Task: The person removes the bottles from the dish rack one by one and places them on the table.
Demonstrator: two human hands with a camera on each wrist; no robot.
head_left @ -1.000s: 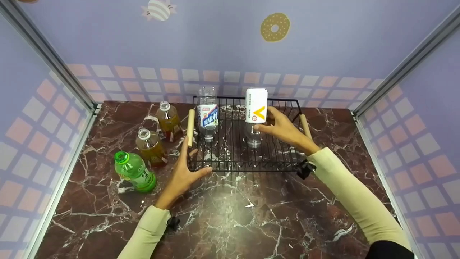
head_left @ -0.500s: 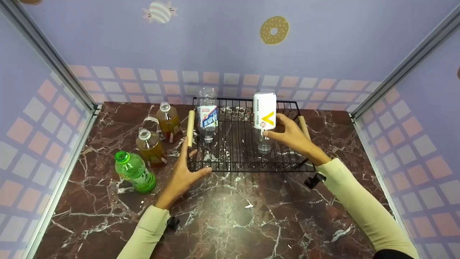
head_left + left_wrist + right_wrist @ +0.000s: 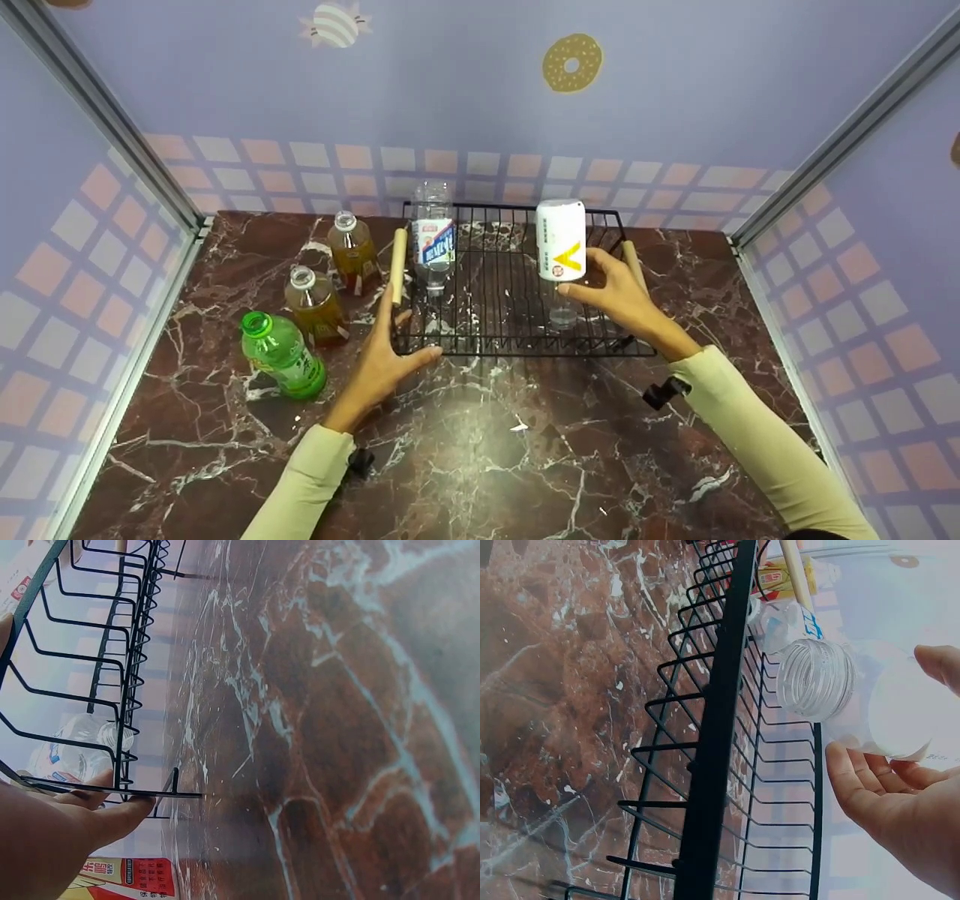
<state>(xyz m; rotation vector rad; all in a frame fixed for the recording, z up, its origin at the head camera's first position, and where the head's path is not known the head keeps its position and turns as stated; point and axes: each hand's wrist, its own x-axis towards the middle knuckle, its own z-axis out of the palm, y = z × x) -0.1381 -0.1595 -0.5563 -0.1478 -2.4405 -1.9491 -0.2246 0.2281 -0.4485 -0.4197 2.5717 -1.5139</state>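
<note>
The black wire rack holds two clear plastic bottles, neck down — one blue-labelled, one white-labelled. The right hand has its grip curled round the white one, near the rack's right side. The left hand, fingers spread, presses the rack's front-left corner on the marbled bench.

black rack; white, yellow-marked bottle
</note>
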